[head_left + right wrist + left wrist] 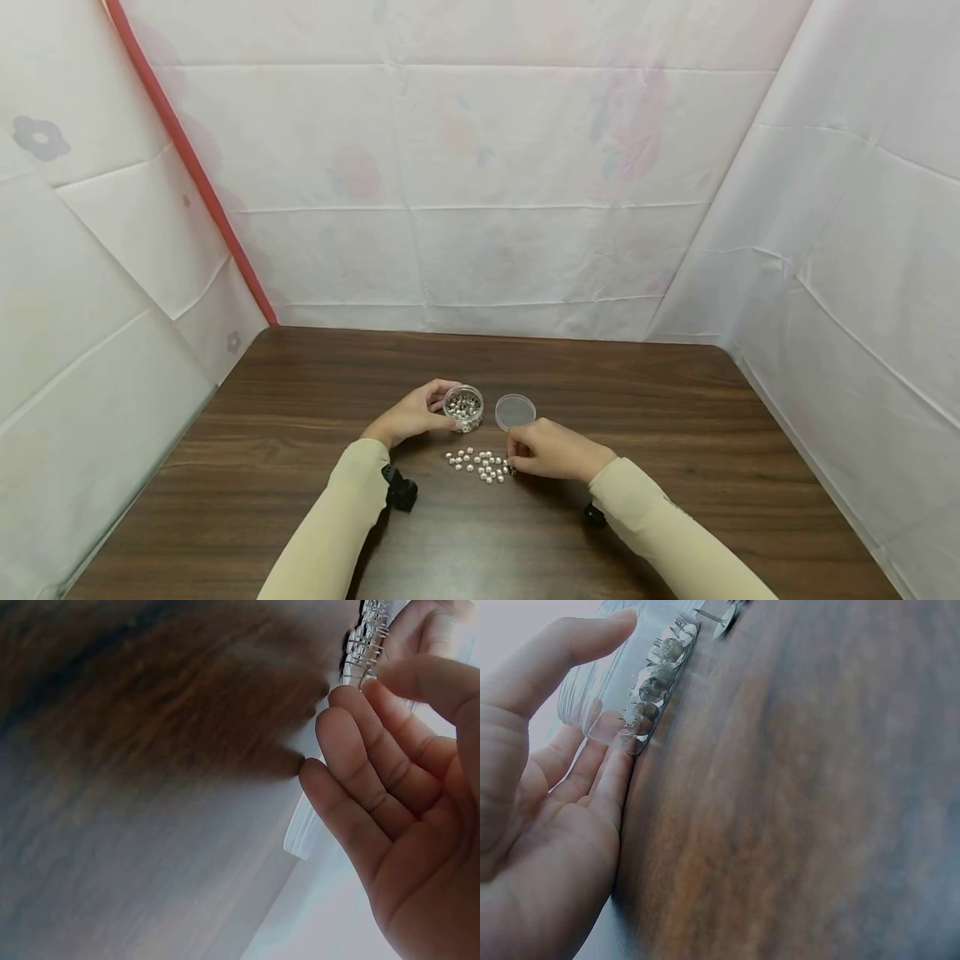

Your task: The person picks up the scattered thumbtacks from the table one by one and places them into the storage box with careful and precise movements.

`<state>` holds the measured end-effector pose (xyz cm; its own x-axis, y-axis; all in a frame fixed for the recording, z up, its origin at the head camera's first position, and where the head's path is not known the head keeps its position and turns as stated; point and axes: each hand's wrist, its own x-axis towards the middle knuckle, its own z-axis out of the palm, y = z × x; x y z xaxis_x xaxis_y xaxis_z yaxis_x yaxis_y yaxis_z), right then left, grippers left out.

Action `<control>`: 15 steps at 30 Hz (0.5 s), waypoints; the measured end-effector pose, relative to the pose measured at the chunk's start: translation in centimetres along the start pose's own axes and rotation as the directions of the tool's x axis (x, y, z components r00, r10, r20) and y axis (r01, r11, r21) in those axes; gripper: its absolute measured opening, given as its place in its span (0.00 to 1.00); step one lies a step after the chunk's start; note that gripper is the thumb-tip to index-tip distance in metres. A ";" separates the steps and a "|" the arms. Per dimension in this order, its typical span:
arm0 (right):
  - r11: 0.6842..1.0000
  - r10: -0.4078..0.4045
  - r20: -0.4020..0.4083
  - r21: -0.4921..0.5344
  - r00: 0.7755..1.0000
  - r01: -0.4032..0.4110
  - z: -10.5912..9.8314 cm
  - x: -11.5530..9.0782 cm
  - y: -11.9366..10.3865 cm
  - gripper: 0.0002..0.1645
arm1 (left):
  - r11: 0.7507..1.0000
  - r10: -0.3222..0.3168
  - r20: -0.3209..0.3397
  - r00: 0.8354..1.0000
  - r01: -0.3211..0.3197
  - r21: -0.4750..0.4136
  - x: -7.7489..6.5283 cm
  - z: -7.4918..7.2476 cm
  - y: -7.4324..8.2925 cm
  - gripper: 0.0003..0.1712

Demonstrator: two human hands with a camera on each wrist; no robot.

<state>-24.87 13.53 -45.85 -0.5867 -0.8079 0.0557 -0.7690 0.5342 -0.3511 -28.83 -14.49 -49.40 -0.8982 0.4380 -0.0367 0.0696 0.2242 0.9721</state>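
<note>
My left hand (416, 414) curls its thumb and fingers round a clear round tub (463, 408) standing on the table. Silver thumbtacks (651, 686) lie inside the tub, points showing through its wall in the left wrist view. Just in front of the tub, several loose thumbtacks (486, 464) are spread on the wood, heads down with points up. At the right end of this spread, the thumb and index fingertip of my right hand (558, 451) pinch at a thumbtack (366, 673); the fingers partly hide it. The other fingers bend loosely beside the table surface.
A clear round lid (515, 412) lies flat to the right of the tub, just beyond the right hand. The dark wooden table (337, 358) is bordered by pale cloth walls (450, 250) at the back and both sides.
</note>
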 end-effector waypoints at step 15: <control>1.000 -0.012 -0.018 -0.020 1.000 0.012 0.2 -0.1 -0.1 0.07 | 1.000 0.002 0.005 1.000 -0.002 -0.016 0.1 0.1 -0.1 0.41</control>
<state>-24.65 13.49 -46.01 -0.5818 -0.8097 0.0763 -0.7807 0.5298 -0.3314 -28.90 -14.41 -49.49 -0.8958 0.4429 -0.0362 0.0642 0.2097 0.9757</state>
